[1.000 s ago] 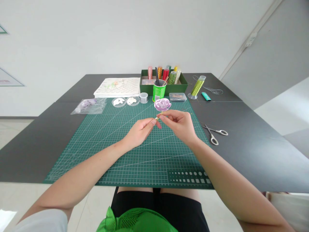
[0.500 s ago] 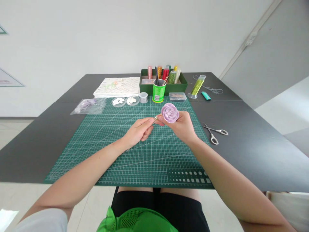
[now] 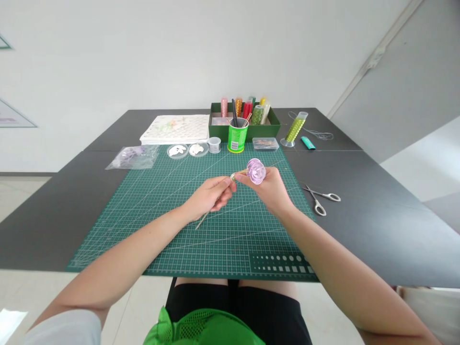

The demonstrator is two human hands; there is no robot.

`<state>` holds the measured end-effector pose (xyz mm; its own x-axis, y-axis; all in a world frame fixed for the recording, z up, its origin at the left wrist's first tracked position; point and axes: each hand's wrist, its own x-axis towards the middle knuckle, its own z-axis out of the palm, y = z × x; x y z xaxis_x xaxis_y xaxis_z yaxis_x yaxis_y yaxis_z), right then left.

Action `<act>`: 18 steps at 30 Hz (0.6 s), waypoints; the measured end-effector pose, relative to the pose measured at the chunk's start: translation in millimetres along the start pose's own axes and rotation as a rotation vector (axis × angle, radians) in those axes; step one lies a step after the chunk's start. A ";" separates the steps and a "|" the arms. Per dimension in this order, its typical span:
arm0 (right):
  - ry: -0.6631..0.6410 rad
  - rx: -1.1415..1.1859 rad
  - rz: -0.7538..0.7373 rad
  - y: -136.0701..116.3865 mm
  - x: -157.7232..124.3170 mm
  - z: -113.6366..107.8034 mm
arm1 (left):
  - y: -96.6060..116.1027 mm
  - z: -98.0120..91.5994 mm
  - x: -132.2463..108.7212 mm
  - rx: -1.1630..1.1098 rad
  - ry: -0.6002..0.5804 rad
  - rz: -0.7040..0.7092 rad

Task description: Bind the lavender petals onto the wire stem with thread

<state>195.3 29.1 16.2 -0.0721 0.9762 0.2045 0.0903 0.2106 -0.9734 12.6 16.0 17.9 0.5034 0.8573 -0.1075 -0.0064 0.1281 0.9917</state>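
A purple beaded flower (image 3: pixel 256 170) on a thin stem wire is held over the green cutting mat (image 3: pixel 151 230). My right hand (image 3: pixel 270 190) pinches it just below the bloom, fingers closed. My left hand (image 3: pixel 210 195) pinches the stem (image 3: pixel 203 220) close beside the right fingertips; the wire's lower end slants down to the left under that hand.
Scissors (image 3: pixel 319 200) lie right of the mat. Behind it stand a green can of tools (image 3: pixel 237 135), a green box of bead tubes (image 3: pixel 245 119), small dishes (image 3: pixel 187 150), a clear case (image 3: pixel 265 143), a green wire spool (image 3: pixel 293 129), a lighter (image 3: pixel 307 143), a plastic bag (image 3: pixel 132 157) and a white pad (image 3: pixel 176 128).
The flower has tipped from upright above my fingers down to the right and turned on its stem. The stem's lower end now shows below my left hand. Both hands stayed in place.
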 end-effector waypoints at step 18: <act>-0.009 -0.102 0.001 6.3 3.6 -2.4 | 10.6 2.9 -3.4 -0.044 0.007 -0.154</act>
<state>198.0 34.1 11.0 -0.0807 0.9761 0.2018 0.1910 0.2139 -0.9580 13.3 13.0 28.9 0.4953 0.8293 -0.2586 0.0325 0.2798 0.9595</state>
